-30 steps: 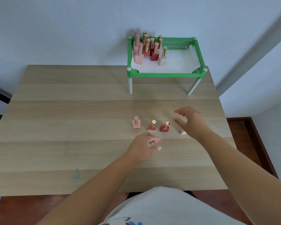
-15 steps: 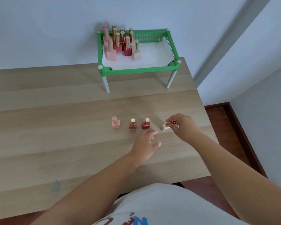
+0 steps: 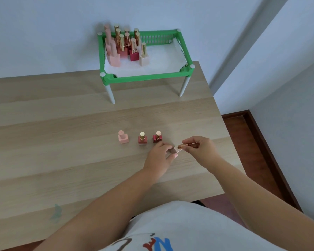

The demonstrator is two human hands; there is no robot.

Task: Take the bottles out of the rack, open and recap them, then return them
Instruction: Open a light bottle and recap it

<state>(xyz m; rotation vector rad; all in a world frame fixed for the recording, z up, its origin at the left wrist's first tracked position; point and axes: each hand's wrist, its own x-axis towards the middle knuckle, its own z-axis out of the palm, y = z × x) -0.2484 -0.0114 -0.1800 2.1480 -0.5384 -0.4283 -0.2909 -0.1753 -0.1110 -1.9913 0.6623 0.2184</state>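
A: Quick one. Which step?

B: Uncapping, I'd judge. The left hand (image 3: 159,156) pinches the small pale bottle (image 3: 173,151) by its body, just above the wooden table (image 3: 62,145) near its right edge. The right hand (image 3: 201,148) has finger and thumb closed on the gold cap (image 3: 188,145), which lies tilted almost sideways.

A: Cap on or off?

B: Can't tell; the join is hidden between the fingertips (blurry too).

A: How to do it well?

B: Keep the body still with the left, twist only with the right, and bring the bottle upright before the cap comes free so nothing drips. Light grip: the cap is slim and looks slippery.

A: Other bottles?

B: Three stand in a row just left of the hands: a pink bottle (image 3: 123,137) with a matte pink cap, a rose bottle (image 3: 142,139) with a gold cap, a dark red bottle (image 3: 157,138) with a gold cap. All squarish glossy bodies, round tall caps, all capped.

A: Rack?

B: Green plastic rack (image 3: 145,77) on pale legs at the table's far edge, slatted walls, white liner. A cluster of rack bottles (image 3: 129,46) is crowded into its left half; the right half has none.
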